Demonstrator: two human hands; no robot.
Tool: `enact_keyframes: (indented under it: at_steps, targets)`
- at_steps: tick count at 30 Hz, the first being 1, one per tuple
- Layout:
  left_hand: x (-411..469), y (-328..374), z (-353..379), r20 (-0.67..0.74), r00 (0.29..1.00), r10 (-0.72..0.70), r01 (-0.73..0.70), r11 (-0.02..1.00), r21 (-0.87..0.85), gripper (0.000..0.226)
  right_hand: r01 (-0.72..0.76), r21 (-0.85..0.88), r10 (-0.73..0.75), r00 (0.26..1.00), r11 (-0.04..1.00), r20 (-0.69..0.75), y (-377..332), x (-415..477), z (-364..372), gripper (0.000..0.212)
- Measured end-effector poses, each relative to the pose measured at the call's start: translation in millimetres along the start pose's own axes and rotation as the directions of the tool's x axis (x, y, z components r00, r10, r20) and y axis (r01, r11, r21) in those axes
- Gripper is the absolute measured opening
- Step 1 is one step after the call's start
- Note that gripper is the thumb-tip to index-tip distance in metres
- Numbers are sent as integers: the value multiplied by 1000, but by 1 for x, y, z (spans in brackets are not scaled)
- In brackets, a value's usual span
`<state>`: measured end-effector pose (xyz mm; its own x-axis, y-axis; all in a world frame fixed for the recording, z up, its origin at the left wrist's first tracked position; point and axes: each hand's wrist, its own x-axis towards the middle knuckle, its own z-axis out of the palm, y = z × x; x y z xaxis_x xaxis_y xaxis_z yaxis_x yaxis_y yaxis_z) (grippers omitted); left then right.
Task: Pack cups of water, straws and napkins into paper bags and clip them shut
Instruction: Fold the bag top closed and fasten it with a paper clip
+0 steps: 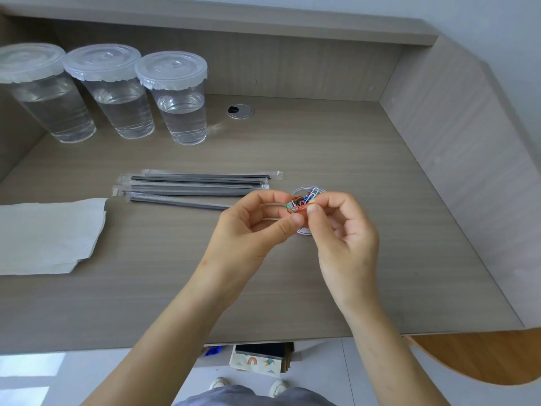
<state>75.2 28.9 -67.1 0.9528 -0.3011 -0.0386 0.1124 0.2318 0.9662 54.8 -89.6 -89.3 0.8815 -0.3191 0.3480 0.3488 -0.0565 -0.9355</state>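
Both hands, left hand point(257, 221) and right hand point(342, 227), pinch a tangle of coloured paper clips point(298, 205) above their small container point(307, 191), apparently to free one, beside straws point(193, 187), napkins point(49, 232) and cups point(178, 98).

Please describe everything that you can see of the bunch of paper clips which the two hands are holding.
The paper clips are a small tangled bunch of thin wire loops, seemingly coated, in red, green, orange and blue. The bunch is held above the desk, not lying on it. The left hand pinches it from the left, the right hand pinches its right end. Just behind it is a small clear round tub with more clips, some white. Their number cannot be told.
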Motion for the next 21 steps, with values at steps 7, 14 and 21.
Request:
enact_keyframes:
  at_steps: [7,14,21]
  targets:
    - [-1,0,0,-34,998,54,-50,991,126,23,4,-67,-5,1000,998,-9,0,0,2,9]
    - [0,-4,-4,-71,985,157,-128,942,311,22,-57,-60,54,997,997,-50,-4,2,3,5]
    - [-1,-3,-7,-24,989,147,-133,945,300,25,-222,27,223,972,975,-72,-9,8,5,14]
